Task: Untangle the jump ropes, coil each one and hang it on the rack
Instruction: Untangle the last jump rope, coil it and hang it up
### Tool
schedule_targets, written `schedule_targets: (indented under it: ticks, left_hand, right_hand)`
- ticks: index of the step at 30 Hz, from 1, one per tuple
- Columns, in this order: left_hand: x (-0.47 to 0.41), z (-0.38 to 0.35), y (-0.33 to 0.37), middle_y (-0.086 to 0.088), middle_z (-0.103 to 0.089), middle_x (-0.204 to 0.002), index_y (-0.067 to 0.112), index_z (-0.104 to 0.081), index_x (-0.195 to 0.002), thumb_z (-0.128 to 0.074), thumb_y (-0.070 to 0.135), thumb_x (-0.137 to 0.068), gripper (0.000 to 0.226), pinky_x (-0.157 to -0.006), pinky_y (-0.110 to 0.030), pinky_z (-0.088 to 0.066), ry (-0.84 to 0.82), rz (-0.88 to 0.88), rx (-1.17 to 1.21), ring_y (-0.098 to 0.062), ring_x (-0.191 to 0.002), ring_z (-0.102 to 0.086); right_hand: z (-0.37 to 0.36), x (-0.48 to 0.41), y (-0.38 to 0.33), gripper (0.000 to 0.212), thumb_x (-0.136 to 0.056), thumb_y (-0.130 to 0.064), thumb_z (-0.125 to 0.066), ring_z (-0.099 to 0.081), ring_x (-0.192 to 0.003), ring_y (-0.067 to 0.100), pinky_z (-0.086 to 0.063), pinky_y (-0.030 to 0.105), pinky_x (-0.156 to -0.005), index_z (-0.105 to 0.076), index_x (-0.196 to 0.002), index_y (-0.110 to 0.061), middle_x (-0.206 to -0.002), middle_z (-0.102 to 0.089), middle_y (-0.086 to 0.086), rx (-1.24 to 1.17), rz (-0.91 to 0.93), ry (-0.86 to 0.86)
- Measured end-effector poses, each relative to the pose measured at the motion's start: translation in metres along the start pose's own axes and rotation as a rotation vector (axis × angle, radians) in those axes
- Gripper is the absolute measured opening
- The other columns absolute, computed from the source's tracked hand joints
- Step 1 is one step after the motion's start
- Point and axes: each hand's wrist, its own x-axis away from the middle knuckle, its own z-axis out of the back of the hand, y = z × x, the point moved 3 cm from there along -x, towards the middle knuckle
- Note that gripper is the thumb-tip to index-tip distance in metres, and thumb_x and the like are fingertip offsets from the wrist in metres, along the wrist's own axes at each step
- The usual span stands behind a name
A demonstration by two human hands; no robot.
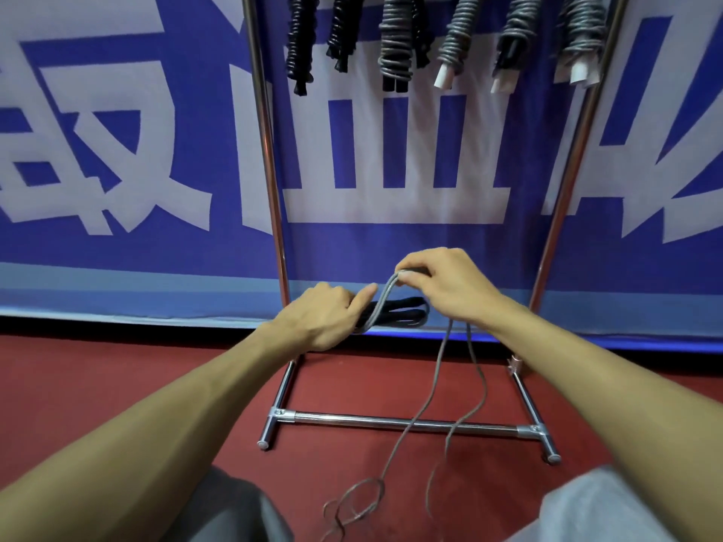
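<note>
My left hand (317,320) grips the two black handles (407,311) of a jump rope, held side by side and pointing right. My right hand (450,285) pinches the doubled grey rope (385,293) just above the handles, where it rises from under my left hand. Two grey strands (438,369) hang from my right hand down to the red floor and end in loose loops (352,502) between my knees. Behind stands the chrome rack (270,150), with several coiled ropes (395,41) hanging from its top, out of frame.
The rack's base bar (403,422) and two feet rest on the red floor right in front of me. A blue banner with large white characters (117,150) covers the wall behind. My grey-trousered knees (234,506) fill the lower corners.
</note>
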Motion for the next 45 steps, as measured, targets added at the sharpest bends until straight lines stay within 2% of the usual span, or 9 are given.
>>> schedule_targets:
  ticks: [9,13,18,22,26,29,35,40,45]
  left_hand:
    - [0.001,0.003,0.007,0.002,-0.052,-0.077,0.015,-0.058,-0.075,-0.030,0.078,-0.079,0.069,-0.069,-0.030,-0.038,0.057,-0.154,0.048,-0.013,-0.072,-0.051]
    - [0.000,0.001,0.011,0.007,-0.055,-0.090,0.022,-0.057,-0.098,-0.066,0.058,-0.080,0.041,-0.074,-0.028,-0.042,0.102,-0.199,0.028,-0.012,-0.082,-0.053]
    - [0.005,0.009,0.018,0.010,-0.054,-0.074,0.024,-0.059,-0.089,-0.063,0.020,-0.080,0.010,-0.064,-0.020,-0.037,0.109,-0.208,0.229,-0.005,-0.063,-0.049]
    - [0.008,0.010,0.016,0.002,-0.059,-0.076,0.024,-0.059,-0.104,-0.056,0.016,-0.085,0.021,-0.056,-0.021,-0.038,-0.107,-0.125,0.597,-0.008,-0.061,-0.048]
    - [0.004,0.016,0.012,-0.014,-0.063,-0.086,0.021,-0.047,-0.124,-0.049,0.007,-0.097,0.031,-0.052,-0.022,-0.037,-0.052,0.034,1.043,-0.013,-0.056,-0.043]
    - [-0.005,0.021,0.004,-0.014,-0.063,-0.086,0.023,-0.046,-0.128,-0.050,0.013,-0.100,0.030,-0.049,-0.022,-0.036,0.058,0.082,1.163,-0.016,-0.055,-0.040]
    - [-0.015,0.011,-0.029,-0.018,-0.063,-0.088,0.001,-0.058,-0.112,-0.061,0.018,-0.096,0.024,-0.046,-0.021,-0.038,0.199,0.185,1.002,-0.015,-0.054,-0.044]
    - [-0.016,-0.002,-0.050,-0.006,-0.066,-0.083,0.012,-0.060,-0.114,-0.073,0.031,-0.085,0.038,-0.047,-0.018,-0.048,0.068,0.104,0.335,-0.013,-0.060,-0.063]
    - [-0.013,-0.017,-0.043,-0.012,-0.062,-0.092,0.013,-0.055,-0.122,-0.071,0.035,-0.087,0.045,-0.055,-0.026,-0.054,-0.198,0.099,0.173,-0.018,-0.061,-0.061]
  right_hand:
    - [-0.003,0.007,0.012,0.022,-0.093,-0.019,-0.051,-0.059,-0.060,0.023,-0.059,0.043,-0.061,-0.064,-0.076,-0.017,-0.075,-0.055,0.004,-0.300,-0.295,-0.046]
    - [0.005,0.008,0.014,0.021,-0.093,-0.018,-0.050,-0.054,-0.054,0.021,-0.058,0.039,-0.050,-0.066,-0.079,-0.013,-0.070,-0.050,0.003,-0.313,-0.359,0.023]
    - [0.010,0.008,0.019,0.022,-0.091,-0.018,-0.057,-0.045,-0.046,0.015,-0.040,0.027,-0.048,-0.063,-0.071,-0.011,-0.053,-0.052,-0.004,-0.375,-0.422,0.002]
    - [0.009,0.009,0.026,0.028,-0.095,-0.033,-0.053,-0.042,-0.047,0.013,-0.028,0.027,-0.049,-0.064,-0.080,-0.011,-0.057,-0.058,-0.001,-0.836,-0.577,-0.082]
    - [0.007,0.008,0.029,0.034,-0.097,-0.020,-0.038,-0.048,-0.056,0.018,-0.032,0.025,-0.049,-0.065,-0.092,0.001,-0.083,-0.070,0.016,-1.166,-0.587,-0.056]
    - [-0.002,0.006,0.022,0.018,-0.092,-0.008,-0.053,-0.051,-0.059,0.016,-0.037,0.021,-0.045,-0.066,-0.095,0.005,-0.088,-0.067,0.018,-0.991,-0.481,-0.144]
    - [-0.027,0.027,0.013,0.006,-0.095,-0.006,-0.054,-0.060,-0.054,0.018,-0.052,0.025,-0.053,-0.056,-0.089,-0.008,-0.066,-0.062,0.009,-0.193,-0.376,-0.708]
    - [-0.018,0.017,-0.007,0.012,-0.097,-0.014,-0.045,-0.066,-0.054,0.017,-0.055,0.035,-0.065,-0.056,-0.092,-0.011,-0.064,-0.061,0.000,0.165,0.002,-0.620]
    - [-0.011,0.013,-0.016,0.020,-0.101,-0.021,-0.044,-0.060,-0.078,0.017,-0.046,0.034,-0.062,-0.064,-0.100,-0.020,-0.087,-0.065,-0.009,0.320,0.178,-0.394]
